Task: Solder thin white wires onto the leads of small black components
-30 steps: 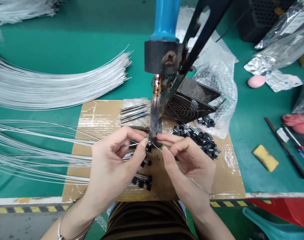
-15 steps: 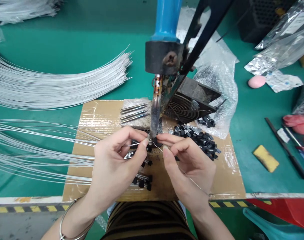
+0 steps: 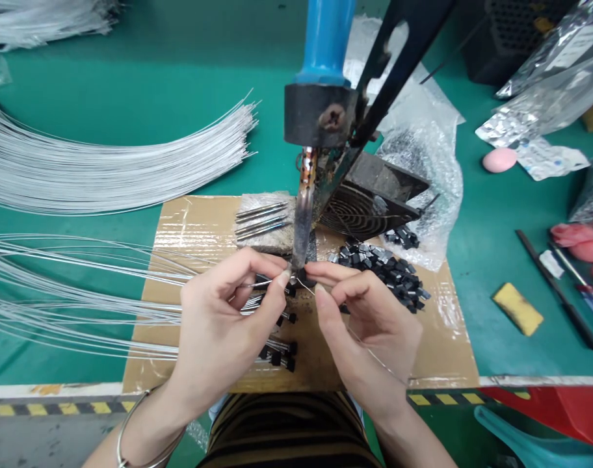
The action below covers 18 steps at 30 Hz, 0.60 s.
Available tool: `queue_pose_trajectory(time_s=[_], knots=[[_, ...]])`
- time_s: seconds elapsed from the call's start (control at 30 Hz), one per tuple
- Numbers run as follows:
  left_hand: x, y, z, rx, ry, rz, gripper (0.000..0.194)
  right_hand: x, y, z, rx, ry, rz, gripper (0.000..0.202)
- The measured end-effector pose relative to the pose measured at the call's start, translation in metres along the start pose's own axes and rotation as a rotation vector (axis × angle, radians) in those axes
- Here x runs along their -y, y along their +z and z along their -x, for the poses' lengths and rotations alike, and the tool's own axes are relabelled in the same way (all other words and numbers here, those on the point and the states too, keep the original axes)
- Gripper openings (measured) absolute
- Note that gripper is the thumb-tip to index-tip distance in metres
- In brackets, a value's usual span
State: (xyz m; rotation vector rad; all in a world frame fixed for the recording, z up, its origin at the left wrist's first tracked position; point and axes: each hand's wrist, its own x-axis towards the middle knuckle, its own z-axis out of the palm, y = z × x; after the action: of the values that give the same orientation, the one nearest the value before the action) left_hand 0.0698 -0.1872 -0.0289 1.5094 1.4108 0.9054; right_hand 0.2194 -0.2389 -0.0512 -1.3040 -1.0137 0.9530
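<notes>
Pinching a pale wire [image 3: 261, 283] between thumb and forefinger, the left hand [image 3: 231, 318] works at the centre of the head view, its fingertips just beside the lower end of a soldering iron [image 3: 302, 227]. The right hand [image 3: 372, 318] has thumb and fingers closed on a thin silvery strand [image 3: 382, 361], whose near end reaches toward that same spot; whether it touches the iron is too small to tell. Below and partly behind the left hand, black-ended wires [image 3: 277, 356] lie on a cardboard sheet [image 3: 445, 354]. Right of centre sits a heap of small black pieces [image 3: 398, 276], with a dark fan [image 3: 357, 208] above it. A large wire bundle [image 3: 106, 172] spreads across the upper left of the frame; a yellow sponge [image 3: 517, 308] rests at the right.
</notes>
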Motion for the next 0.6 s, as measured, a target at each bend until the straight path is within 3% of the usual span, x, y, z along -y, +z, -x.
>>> queue_pose_trajectory(time_s=[0.6], knots=[[0.0008, -0.0010, 0.0020, 0.007, 0.017, -0.011, 0.010, -0.0009, 0.0018, 0.0023, -0.019, -0.035, 0.057, 0.020]])
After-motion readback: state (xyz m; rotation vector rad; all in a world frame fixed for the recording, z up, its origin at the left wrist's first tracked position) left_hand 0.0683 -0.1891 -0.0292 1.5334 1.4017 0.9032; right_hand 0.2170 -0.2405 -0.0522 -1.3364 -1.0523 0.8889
